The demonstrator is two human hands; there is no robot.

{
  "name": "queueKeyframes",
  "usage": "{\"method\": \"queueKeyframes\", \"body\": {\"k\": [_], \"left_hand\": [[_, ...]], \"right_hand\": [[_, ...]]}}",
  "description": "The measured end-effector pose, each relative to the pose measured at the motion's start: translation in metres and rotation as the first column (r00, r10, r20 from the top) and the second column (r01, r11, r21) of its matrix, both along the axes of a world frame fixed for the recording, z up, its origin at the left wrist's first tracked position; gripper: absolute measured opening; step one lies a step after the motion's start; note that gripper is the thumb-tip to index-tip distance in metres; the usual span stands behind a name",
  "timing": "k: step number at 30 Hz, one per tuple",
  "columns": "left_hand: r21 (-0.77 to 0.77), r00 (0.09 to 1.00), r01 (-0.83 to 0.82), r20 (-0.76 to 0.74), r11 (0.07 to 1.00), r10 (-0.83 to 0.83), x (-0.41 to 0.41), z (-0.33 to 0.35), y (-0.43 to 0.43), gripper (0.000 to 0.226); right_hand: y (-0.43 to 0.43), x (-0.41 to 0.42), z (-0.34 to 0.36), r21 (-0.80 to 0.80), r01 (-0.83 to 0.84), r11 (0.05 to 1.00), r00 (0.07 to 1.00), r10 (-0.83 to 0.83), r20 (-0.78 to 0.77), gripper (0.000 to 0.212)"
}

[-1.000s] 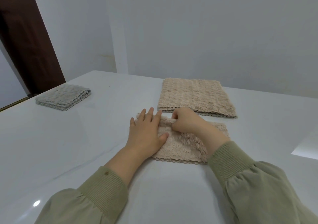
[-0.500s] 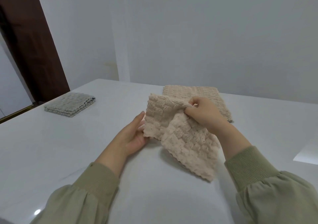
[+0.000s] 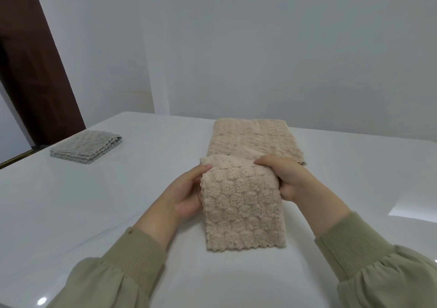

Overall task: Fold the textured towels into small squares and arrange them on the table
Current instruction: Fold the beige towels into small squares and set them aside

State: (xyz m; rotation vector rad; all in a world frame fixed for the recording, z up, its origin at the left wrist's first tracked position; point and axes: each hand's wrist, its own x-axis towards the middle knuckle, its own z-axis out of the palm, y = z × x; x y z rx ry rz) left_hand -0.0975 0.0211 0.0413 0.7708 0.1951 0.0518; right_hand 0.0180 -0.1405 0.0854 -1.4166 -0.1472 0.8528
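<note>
Olive sleeves (image 3: pixel 123 267) reach in; the left hand (image 3: pixel 186 196) and right hand (image 3: pixel 290 180), palms facing, hold a folded beige towel (image 3: pixel 241 208) upright on the white surface (image 3: pixel 118 213), fingers (image 3: pixel 267 161) grasping its upper corners. Just behind lies a flat beige towel (image 3: pixel 253 139); far left, a folded grey towel (image 3: pixel 86 145).

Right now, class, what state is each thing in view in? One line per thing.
Near towel: folded, held at both sides.
Far towel: lying flat on the table, untouched.
Grey towel: folded small, lying at the table's far left.
Left grip: holds the near towel's left edge.
Right grip: holds its upper right corner.
</note>
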Motion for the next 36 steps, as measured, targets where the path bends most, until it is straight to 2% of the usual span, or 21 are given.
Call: {"method": "queueKeyframes", "body": {"k": [2, 4, 8, 9, 10, 11, 12, 13, 14, 15, 16, 20, 24, 27, 29, 30, 31, 32, 33, 35, 36], "left_hand": [[-0.04, 0.997, 0.033, 0.067, 0.999, -0.03, -0.001, 0.002, 0.001, 0.053], [-0.056, 0.989, 0.102, 0.11, 0.993, -0.095, -0.004, 0.006, 0.003, 0.07], [-0.031, 0.981, 0.185, 0.071, 0.982, -0.182, -0.007, 0.02, -0.004, 0.052], [0.059, 0.989, 0.151, 0.002, 0.987, -0.151, -0.004, 0.02, -0.004, 0.04], [0.255, 0.994, 0.075, -0.095, 0.964, -0.053, 0.0, 0.017, -0.003, 0.028], [0.526, 0.98, -0.024, -0.155, 0.85, 0.124, 0.008, 0.009, -0.001, 0.018], [0.774, 0.935, -0.095, -0.147, 0.626, 0.323, 0.016, 0.0, 0.002, 0.013], [0.907, 0.894, -0.115, -0.083, 0.404, 0.44, 0.023, -0.009, 0.005, 0.008], [0.962, 0.871, -0.118, -0.02, 0.248, 0.49, 0.028, -0.015, 0.006, 0.012], [0.971, 0.865, -0.128, 0.011, 0.2, 0.502, 0.033, -0.02, 0.008, 0.023], [0.966, 0.861, -0.149, 0.021, 0.213, 0.509, 0.037, -0.023, 0.009, 0.032], [0.944, 0.823, -0.196, 0.011, 0.267, 0.568, 0.055, -0.025, 0.013, 0.047], [0.929, 0.855, -0.164, -0.033, 0.331, 0.517, 0.06, -0.032, 0.017, 0.027], [0.863, 0.866, -0.222, -0.039, 0.453, 0.498, 0.056, -0.034, 0.022, 0.035], [0.87, 0.85, -0.23, -0.039, 0.436, 0.525, 0.055, -0.033, 0.025, 0.032], [0.924, 0.83, -0.193, -0.025, 0.33, 0.557, 0.054, -0.032, 0.026, 0.028], [0.979, 0.804, -0.132, 0.016, 0.152, 0.594, 0.053, -0.033, 0.026, 0.026], [0.996, 0.786, -0.079, 0.089, -0.043, 0.612, 0.051, -0.032, 0.025, 0.036], [0.98, 0.791, -0.08, 0.175, -0.184, 0.587, 0.05, -0.032, 0.023, 0.047], [0.947, 0.846, -0.122, 0.255, -0.296, 0.468, 0.048, -0.032, 0.017, 0.049], [0.94, 0.875, -0.088, 0.231, -0.331, 0.426, 0.049, -0.035, 0.017, 0.045]], "right_hand": [[-0.005, -0.001, 0.001, 0.079, -0.056, 0.995, 0.986, 0.068, -0.155, 0.028], [-0.01, -0.001, 0.005, 0.129, -0.113, 0.985, 0.973, 0.136, -0.186, 0.033], [-0.016, 0.0, 0.017, 0.098, -0.176, 0.979, 0.979, 0.184, -0.084, 0.024], [-0.015, 0.003, 0.015, 0.041, -0.149, 0.988, 0.988, 0.151, -0.028, 0.02], [-0.012, 0.009, 0.007, -0.025, -0.112, 0.993, 0.993, 0.113, 0.039, 0.015], [-0.009, 0.014, -0.003, -0.102, -0.071, 0.992, 0.99, 0.082, 0.114, 0.011], [-0.007, 0.018, -0.014, -0.18, -0.023, 0.983, 0.981, 0.057, 0.187, 0.013], [-0.004, 0.024, -0.026, -0.231, 0.026, 0.973, 0.967, 0.034, 0.254, 0.02], [-0.003, 0.029, -0.036, -0.268, 0.062, 0.961, 0.953, 0.023, 0.301, 0.026], [-0.002, 0.034, -0.044, -0.28, 0.104, 0.954, 0.936, 0.002, 0.352, 0.02], [0.0, 0.039, -0.05, -0.298, 0.141, 0.944, 0.919, -0.013, 0.394, 0.013], [0.009, 0.056, -0.053, -0.346, 0.206, 0.915, 0.876, -0.015, 0.481, 0.024], [0.015, 0.062, -0.053, -0.399, 0.13, 0.908, 0.902, 0.059, 0.427, 0.018], [0.012, 0.064, -0.052, -0.382, 0.081, 0.921, 0.906, 0.092, 0.414, 0.014], [0.01, 0.064, -0.053, -0.387, 0.085, 0.918, 0.89, 0.104, 0.443, 0.012], [0.01, 0.064, -0.053, -0.41, 0.117, 0.904, 0.859, 0.115, 0.499, 0.009], [0.011, 0.064, -0.054, -0.459, 0.174, 0.871, 0.802, 0.144, 0.579, 0.01], [0.012, 0.063, -0.057, -0.504, 0.258, 0.824, 0.714, 0.189, 0.674, 0.017], [0.014, 0.06, -0.061, -0.52, 0.359, 0.775, 0.602, 0.234, 0.763, 0.028], [0.018, 0.053, -0.07, -0.462, 0.422, 0.78, 0.399, 0.297, 0.867, 0.044], [0.021, 0.049, -0.074, -0.451, 0.387, 0.804, 0.345, 0.327, 0.88, 0.047]]}}
